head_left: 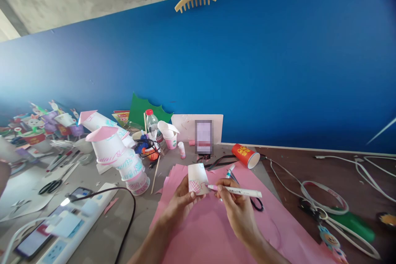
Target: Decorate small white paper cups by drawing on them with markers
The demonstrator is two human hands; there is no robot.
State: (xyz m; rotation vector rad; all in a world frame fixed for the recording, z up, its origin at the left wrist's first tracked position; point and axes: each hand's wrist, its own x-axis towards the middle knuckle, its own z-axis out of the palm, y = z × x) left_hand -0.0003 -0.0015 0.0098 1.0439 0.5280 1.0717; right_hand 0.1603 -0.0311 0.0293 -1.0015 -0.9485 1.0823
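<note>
My left hand holds a white paper cup, its fingers wrapped round the lower part. Pink crosshatched shapes and the start of a pink outline are drawn near the cup's lower edge, with a small teal mark near the top. In my right hand is a white marker with a pink tip end, which points at the cup's right side. Whether the tip touches the cup is too small to tell. Below both hands lies a sheet of pink paper. Another marker and partly hidden scissors lie behind my right hand.
Towers of decorated paper cups with pink cone tops stand to the left. Nearby are a power strip, a phone and black scissors. A red cup lies at the back; cables and keys are on the right.
</note>
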